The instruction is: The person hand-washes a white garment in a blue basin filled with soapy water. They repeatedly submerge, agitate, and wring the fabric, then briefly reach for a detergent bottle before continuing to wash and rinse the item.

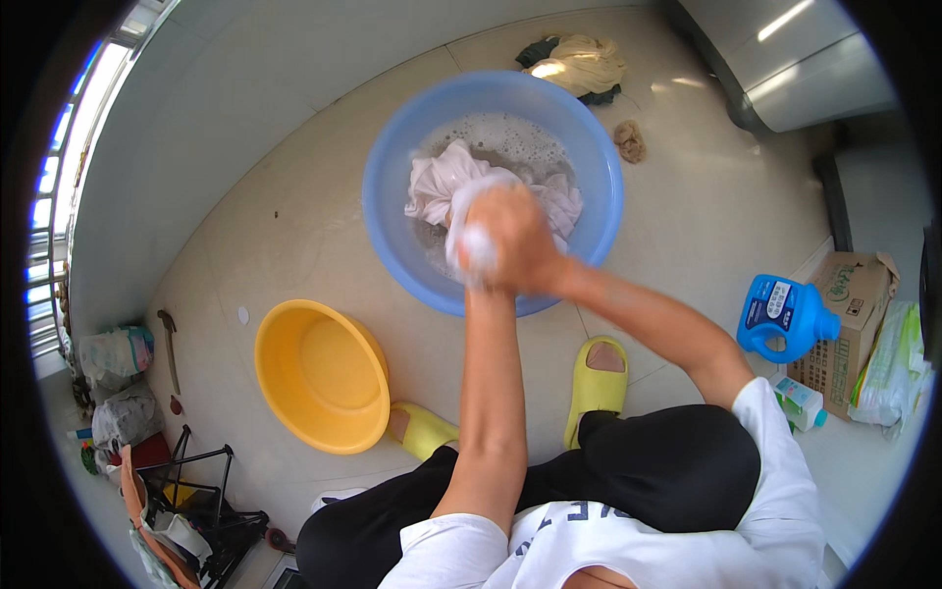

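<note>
A large blue plastic basin (pixel 383 247) holds sudsy water (pixel 508 131) and a wet pale pink-white cloth garment (pixel 449 180). Both hands are together above the near half of the basin and blurred by motion. My right hand (pixel 515 235) is closed around a bunched part of the garment. My left hand (pixel 475 258) is mostly hidden under the cloth and the other hand; its forearm comes up from straight below, and the cloth is bunched at its fingers. The rest of the garment spreads into the water on both sides.
A yellow plastic basin (pixel 324 375) stands at the lower left, beside a slipper (pixel 423 434). Beyond the blue basin lie cream and dark clothes (pixel 589 62) and a small brown cloth (pixel 630 141). A blue detergent bottle (pixel 765 313) and a cardboard box (pixel 846 324) are at the right; a hammer (pixel 171 350) lies left.
</note>
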Motion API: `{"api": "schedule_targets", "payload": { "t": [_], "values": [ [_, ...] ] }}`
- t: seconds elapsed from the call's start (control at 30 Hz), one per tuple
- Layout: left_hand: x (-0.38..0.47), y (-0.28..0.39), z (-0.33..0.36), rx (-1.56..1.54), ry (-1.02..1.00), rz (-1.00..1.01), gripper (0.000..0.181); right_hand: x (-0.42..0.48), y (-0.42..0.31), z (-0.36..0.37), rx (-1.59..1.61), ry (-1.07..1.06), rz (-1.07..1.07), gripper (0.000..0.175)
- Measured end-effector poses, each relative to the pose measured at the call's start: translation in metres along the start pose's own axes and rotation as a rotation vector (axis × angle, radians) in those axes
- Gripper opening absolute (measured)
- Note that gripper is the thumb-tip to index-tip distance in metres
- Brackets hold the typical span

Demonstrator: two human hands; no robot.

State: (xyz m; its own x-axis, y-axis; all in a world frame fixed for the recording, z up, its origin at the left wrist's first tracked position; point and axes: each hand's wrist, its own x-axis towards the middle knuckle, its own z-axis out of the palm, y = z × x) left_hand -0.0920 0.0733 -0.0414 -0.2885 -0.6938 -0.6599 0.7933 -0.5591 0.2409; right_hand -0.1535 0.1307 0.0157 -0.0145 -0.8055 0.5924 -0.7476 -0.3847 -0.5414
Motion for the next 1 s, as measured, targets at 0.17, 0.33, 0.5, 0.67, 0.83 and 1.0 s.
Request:
{"api": "schedule_targets", "payload": {
  "t": [0.17,0.33,0.5,0.67,0.83,1.0],
  "values": [
    [-0.025,-0.010,0.025,-0.039,-0.245,0.166,0.038,0.030,0.083,-0.016,-0.115,0.119,0.261,0.025],
    [0.023,0.011,-0.057,0.365,-0.275,0.279,0.035,0.018,-0.013,0.000,0.098,-0.017,0.140,0.012],
    [-0.032,-0.021,0.029,-0.014,-0.088,0.035,0.025,0.027,0.063,-0.012,-0.098,0.127,0.471,0.015],
    [-0.002,0.032,-0.042,0.135,-0.610,0.008,0.023,0.016,-0.016,0.005,0.067,0.212,-0.055,0.014],
    [-0.031,-0.006,0.013,0.037,-0.132,0.143,0.029,0.024,0.043,0.003,-0.012,0.142,0.316,0.015],
    [-0.021,0.018,-0.003,0.109,-0.182,0.221,0.035,0.015,-0.005,0.008,0.055,0.270,-0.040,0.011]
  ]
}}
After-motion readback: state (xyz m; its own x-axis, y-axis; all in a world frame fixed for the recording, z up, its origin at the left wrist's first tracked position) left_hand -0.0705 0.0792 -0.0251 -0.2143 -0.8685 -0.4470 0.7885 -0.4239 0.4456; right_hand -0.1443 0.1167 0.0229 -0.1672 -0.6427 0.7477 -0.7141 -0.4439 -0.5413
